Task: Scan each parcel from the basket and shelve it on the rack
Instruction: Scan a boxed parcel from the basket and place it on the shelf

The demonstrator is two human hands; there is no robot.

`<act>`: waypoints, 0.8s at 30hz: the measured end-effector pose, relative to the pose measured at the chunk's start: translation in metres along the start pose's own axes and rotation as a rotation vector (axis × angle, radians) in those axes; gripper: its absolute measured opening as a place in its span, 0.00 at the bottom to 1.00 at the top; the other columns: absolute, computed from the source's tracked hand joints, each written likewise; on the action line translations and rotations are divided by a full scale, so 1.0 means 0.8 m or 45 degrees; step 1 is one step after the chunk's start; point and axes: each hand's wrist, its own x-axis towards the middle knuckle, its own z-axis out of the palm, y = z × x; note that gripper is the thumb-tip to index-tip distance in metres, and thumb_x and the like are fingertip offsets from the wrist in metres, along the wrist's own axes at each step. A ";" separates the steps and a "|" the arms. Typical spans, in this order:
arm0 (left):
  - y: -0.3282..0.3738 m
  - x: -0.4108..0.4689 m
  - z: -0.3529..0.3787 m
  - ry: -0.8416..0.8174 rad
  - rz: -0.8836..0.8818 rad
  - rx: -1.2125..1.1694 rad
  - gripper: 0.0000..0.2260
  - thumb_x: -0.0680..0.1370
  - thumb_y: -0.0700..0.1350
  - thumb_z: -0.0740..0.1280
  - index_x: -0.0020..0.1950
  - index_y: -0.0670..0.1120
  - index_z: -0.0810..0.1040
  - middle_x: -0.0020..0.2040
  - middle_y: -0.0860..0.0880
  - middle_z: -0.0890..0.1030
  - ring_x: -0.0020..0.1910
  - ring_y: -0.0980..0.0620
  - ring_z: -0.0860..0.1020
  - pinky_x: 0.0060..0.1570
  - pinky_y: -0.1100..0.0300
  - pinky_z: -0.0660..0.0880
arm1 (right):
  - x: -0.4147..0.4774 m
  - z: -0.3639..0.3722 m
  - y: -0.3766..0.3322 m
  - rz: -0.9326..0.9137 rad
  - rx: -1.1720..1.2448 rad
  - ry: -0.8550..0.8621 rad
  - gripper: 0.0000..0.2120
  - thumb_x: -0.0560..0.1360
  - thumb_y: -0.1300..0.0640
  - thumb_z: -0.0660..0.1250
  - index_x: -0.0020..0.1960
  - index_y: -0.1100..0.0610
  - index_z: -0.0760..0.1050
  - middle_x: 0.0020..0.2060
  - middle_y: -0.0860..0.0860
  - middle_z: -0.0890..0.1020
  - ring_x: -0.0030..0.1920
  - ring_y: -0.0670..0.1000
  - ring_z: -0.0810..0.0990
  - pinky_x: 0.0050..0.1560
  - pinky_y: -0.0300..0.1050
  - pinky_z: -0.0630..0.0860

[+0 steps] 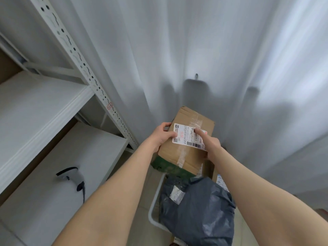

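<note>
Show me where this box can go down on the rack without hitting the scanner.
The upper shelf shows bare board. On the lower shelf, the patch between the scanner and the upright post is free. Either would seem to take the cardboard box. The basket is crowded: a grey mailer bag fills it.

Two hands showed, the left hand (162, 137) and the right hand (211, 145). There was one cardboard box (188, 155), one grey poly mailer (204, 210), one green carton (168, 166) and one more parcel (221, 181) at the basket's right edge, mostly hidden: four parcels in all. Three shipping labels (184, 137) could be counted, one each on the box, the mailer and the hidden parcel. There was one white basket (154, 197), one barcode scanner (74, 178), one rack (79, 57) with two shelf boards (35, 107) in plain view, and one curtain (177, 50).
</note>
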 end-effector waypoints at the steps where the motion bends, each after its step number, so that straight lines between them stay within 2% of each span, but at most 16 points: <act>1: -0.010 0.004 0.003 -0.011 -0.025 0.016 0.26 0.75 0.41 0.70 0.70 0.50 0.66 0.61 0.46 0.75 0.52 0.46 0.76 0.52 0.49 0.76 | 0.006 0.000 0.006 0.001 -0.026 0.030 0.37 0.67 0.35 0.73 0.65 0.60 0.72 0.53 0.54 0.81 0.53 0.54 0.77 0.50 0.49 0.70; 3: -0.040 0.017 0.016 -0.029 -0.064 0.047 0.28 0.75 0.43 0.71 0.71 0.50 0.64 0.63 0.45 0.75 0.56 0.45 0.77 0.57 0.46 0.75 | 0.021 -0.004 0.026 -0.013 -0.104 0.156 0.41 0.63 0.31 0.73 0.65 0.59 0.72 0.56 0.54 0.81 0.55 0.56 0.78 0.53 0.50 0.75; 5: -0.073 0.035 0.034 -0.033 -0.094 0.055 0.30 0.74 0.43 0.72 0.73 0.49 0.62 0.63 0.45 0.75 0.56 0.45 0.77 0.57 0.46 0.75 | 0.039 -0.009 0.051 -0.031 -0.192 0.271 0.45 0.60 0.30 0.73 0.65 0.59 0.70 0.58 0.55 0.80 0.56 0.58 0.79 0.58 0.56 0.77; 7: -0.103 0.054 0.056 -0.020 -0.120 0.083 0.29 0.75 0.43 0.70 0.74 0.49 0.62 0.63 0.45 0.76 0.52 0.48 0.77 0.50 0.52 0.75 | 0.056 -0.019 0.079 -0.033 -0.273 0.301 0.47 0.63 0.34 0.74 0.73 0.57 0.62 0.64 0.57 0.77 0.61 0.61 0.77 0.61 0.60 0.75; 9: -0.125 0.072 0.074 -0.046 -0.132 0.151 0.29 0.76 0.41 0.68 0.74 0.49 0.61 0.62 0.46 0.75 0.46 0.52 0.76 0.40 0.58 0.73 | 0.070 -0.029 0.107 -0.019 -0.351 0.263 0.55 0.64 0.37 0.76 0.79 0.50 0.49 0.70 0.57 0.71 0.65 0.62 0.74 0.61 0.62 0.75; 10: -0.137 0.083 0.083 -0.074 -0.140 0.192 0.29 0.75 0.40 0.67 0.74 0.49 0.61 0.61 0.46 0.76 0.44 0.53 0.77 0.38 0.60 0.72 | 0.078 -0.035 0.121 -0.005 -0.379 0.246 0.58 0.62 0.36 0.77 0.79 0.46 0.45 0.72 0.56 0.70 0.65 0.63 0.74 0.59 0.63 0.76; 12: -0.161 0.106 0.096 -0.121 -0.159 0.270 0.30 0.75 0.41 0.67 0.75 0.50 0.60 0.59 0.47 0.76 0.43 0.53 0.78 0.42 0.58 0.75 | 0.097 -0.045 0.150 0.007 -0.404 0.220 0.61 0.59 0.36 0.78 0.79 0.42 0.41 0.72 0.55 0.69 0.63 0.62 0.76 0.53 0.61 0.80; 15: -0.193 0.134 0.112 -0.163 -0.179 0.351 0.31 0.75 0.43 0.66 0.75 0.52 0.58 0.60 0.50 0.74 0.49 0.50 0.78 0.51 0.53 0.76 | 0.123 -0.054 0.176 0.003 -0.462 0.219 0.61 0.61 0.37 0.79 0.79 0.41 0.40 0.72 0.55 0.69 0.62 0.62 0.76 0.50 0.59 0.82; 18: -0.215 0.159 0.125 -0.182 -0.170 0.420 0.30 0.76 0.44 0.64 0.76 0.52 0.58 0.58 0.50 0.73 0.50 0.51 0.77 0.49 0.55 0.75 | 0.145 -0.057 0.190 -0.008 -0.527 0.238 0.61 0.60 0.38 0.79 0.79 0.42 0.41 0.72 0.55 0.68 0.63 0.62 0.76 0.49 0.59 0.82; 22: -0.241 0.186 0.136 -0.187 -0.146 0.581 0.26 0.76 0.44 0.63 0.74 0.53 0.61 0.54 0.51 0.76 0.48 0.50 0.78 0.47 0.56 0.75 | 0.174 -0.057 0.212 0.043 -0.551 0.251 0.56 0.64 0.41 0.79 0.79 0.45 0.46 0.69 0.55 0.72 0.55 0.59 0.81 0.38 0.51 0.83; 24: -0.255 0.194 0.145 -0.166 -0.134 0.629 0.25 0.76 0.43 0.62 0.73 0.53 0.62 0.56 0.50 0.77 0.49 0.50 0.78 0.46 0.56 0.75 | 0.185 -0.053 0.221 0.066 -0.578 0.298 0.54 0.64 0.41 0.79 0.79 0.49 0.49 0.69 0.56 0.72 0.56 0.60 0.80 0.45 0.55 0.82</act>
